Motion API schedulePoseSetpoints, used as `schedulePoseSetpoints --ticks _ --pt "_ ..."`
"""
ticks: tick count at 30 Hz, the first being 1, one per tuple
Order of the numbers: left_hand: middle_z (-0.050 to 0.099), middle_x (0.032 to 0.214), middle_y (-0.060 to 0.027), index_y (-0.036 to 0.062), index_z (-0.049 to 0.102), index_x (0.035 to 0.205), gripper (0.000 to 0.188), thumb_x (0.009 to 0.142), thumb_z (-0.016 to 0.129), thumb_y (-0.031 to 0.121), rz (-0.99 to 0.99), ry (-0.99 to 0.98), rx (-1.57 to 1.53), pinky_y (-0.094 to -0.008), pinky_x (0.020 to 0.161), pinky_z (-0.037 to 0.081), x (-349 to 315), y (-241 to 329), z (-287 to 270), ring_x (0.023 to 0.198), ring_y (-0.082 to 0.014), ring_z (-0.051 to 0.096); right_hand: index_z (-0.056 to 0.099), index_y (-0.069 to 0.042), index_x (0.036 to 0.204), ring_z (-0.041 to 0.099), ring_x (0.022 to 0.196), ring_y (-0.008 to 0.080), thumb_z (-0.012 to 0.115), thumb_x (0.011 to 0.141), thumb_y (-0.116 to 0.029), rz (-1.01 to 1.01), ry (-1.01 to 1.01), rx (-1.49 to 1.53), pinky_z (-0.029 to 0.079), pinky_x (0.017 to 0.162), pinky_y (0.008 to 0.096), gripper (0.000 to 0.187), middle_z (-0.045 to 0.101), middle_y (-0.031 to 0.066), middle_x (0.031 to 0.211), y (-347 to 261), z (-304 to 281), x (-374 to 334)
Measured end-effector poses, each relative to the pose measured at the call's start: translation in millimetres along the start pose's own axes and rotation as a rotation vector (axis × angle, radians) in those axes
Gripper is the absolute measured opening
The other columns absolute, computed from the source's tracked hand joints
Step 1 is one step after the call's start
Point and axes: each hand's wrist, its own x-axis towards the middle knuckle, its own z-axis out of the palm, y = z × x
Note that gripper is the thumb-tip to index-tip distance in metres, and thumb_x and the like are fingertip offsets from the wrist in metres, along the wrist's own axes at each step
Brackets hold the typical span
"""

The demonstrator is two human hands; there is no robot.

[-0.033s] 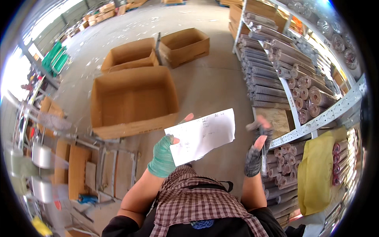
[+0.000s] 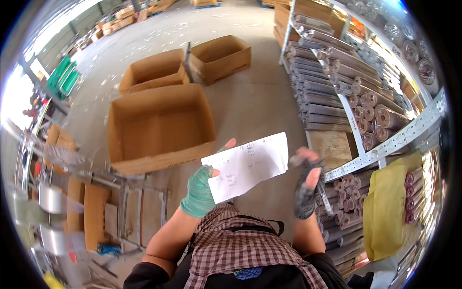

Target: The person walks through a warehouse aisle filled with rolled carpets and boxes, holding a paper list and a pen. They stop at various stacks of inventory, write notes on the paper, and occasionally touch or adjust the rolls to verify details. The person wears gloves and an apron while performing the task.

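Note:
In my left hand (image 2: 198, 191), which wears a green knitted fingerless glove, is a white sheet of paper (image 2: 250, 166) with handwriting on it. The thumb lies over its left edge, with a fingertip showing above its top edge. To the right of the sheet, apart from it, is my right hand (image 2: 309, 185) in a dark grey fingerless glove. Motion blurs its fingers, which look bent. A thin pale stick-like thing (image 2: 328, 204) sticks out below this hand and appears held in it; its kind is unclear.
Ahead on the floor are a large open cardboard box (image 2: 161, 127) and two more open boxes (image 2: 154, 72) (image 2: 221, 58). Shelving (image 2: 385, 144) on the right holds many wrapped rolls (image 2: 327, 108); a yellow cloth (image 2: 385, 209) hangs there. Metal frames (image 2: 139, 207) stand at left.
My right hand has shifted slightly left toward the paper, and the stick-like thing has tilted. The paper stays in my left hand, nearly still. The view has turned a little.

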Motion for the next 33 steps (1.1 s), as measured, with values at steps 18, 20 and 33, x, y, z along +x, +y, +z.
schedulePoseSetpoints --ticks 18,20,33 --pt "0.047 0.131 -0.0141 -0.0006 0.020 0.143 0.086 0.073 0.061 0.027 -0.028 -0.150 0.113 -0.0334 0.103 0.034 271.2 84.3 -28.9 0.119 -0.0237 0.047 0.053 -0.001 0.075 0.058 0.067 0.0191 0.058 0.075 0.004 -0.165 -0.046 -0.356 0.047 0.063 0.0329 0.007 0.060 0.0106 0.071 99.5 123.1 226.8" --pt "0.045 0.132 -0.0148 0.0018 0.021 0.144 0.087 0.071 0.062 0.026 -0.024 -0.148 0.078 -0.0348 0.104 0.033 305.7 91.4 -33.1 0.120 -0.0251 0.046 0.052 -0.003 0.076 0.057 0.065 0.0192 0.060 0.075 0.001 -0.211 -0.035 -0.321 0.047 0.061 0.0335 0.009 0.059 0.0102 0.071 129.3 118.3 260.1" --pt "0.043 0.134 -0.0165 0.0024 0.021 0.144 0.090 0.069 0.063 0.030 0.078 -0.046 0.149 -0.0364 0.104 0.032 564.5 152.7 -16.3 0.121 -0.0275 0.044 0.055 -0.004 0.083 0.058 0.081 0.0231 0.062 0.077 -0.004 -0.095 -0.237 -0.062 0.046 0.076 0.0344 0.009 0.060 0.0106 0.085 244.1 82.8 509.6"
